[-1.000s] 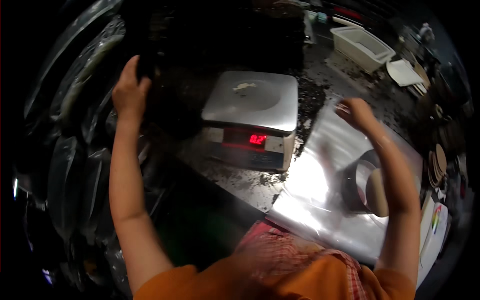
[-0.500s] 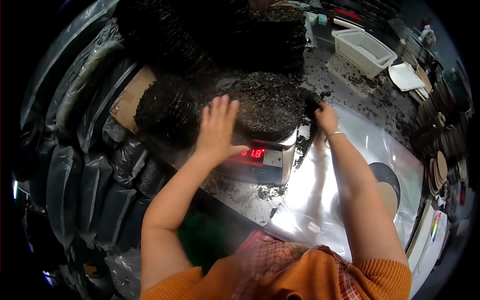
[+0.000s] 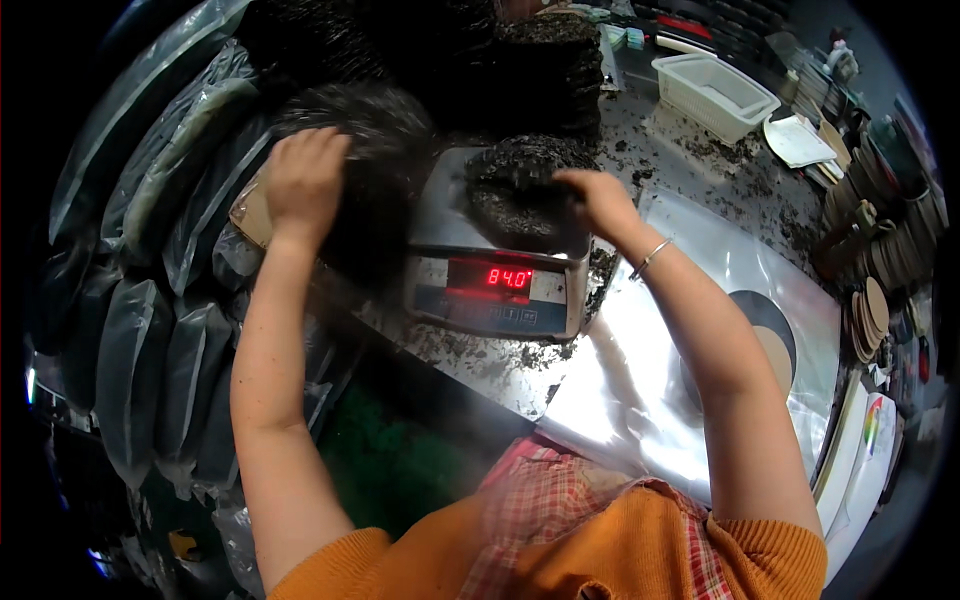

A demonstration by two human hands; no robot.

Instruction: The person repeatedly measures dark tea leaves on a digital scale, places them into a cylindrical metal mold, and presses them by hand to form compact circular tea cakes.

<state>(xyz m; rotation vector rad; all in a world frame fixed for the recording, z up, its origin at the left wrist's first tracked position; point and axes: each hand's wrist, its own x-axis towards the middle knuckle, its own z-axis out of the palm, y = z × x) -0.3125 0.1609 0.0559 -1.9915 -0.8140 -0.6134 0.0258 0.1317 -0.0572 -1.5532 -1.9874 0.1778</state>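
Observation:
A digital weighing scale [image 3: 556, 290] with lit red digits stands on the table in front of me. On the right of its metal plate lies a small heap of dark, flaky, round sheets [image 3: 515, 215] that look like dried seaweed. My right hand [image 3: 600, 205] pinches the edge of this heap, thumb and fingers together. To the left of the scale, my left hand [image 3: 305, 185] curls its fingers over the edge of a motion-blurred seaweed stack [image 3: 375, 120]. The undersides of both grips are hidden.
Tall dark seaweed stacks [image 3: 550, 75] rise behind the scale. Clear plastic film [image 3: 640, 370] with round discs [image 3: 775, 355] covers the table at right. A white basket [image 3: 715, 95] is farther back. Filled dark bags [image 3: 130, 380] line the left; crumbs [image 3: 690, 165] litter the tabletop.
The large round heap has left the scale plate; a smaller heap lies there now. My left hand has moved left onto the stack, my right hand inward over the plate. The scale's reading differs.

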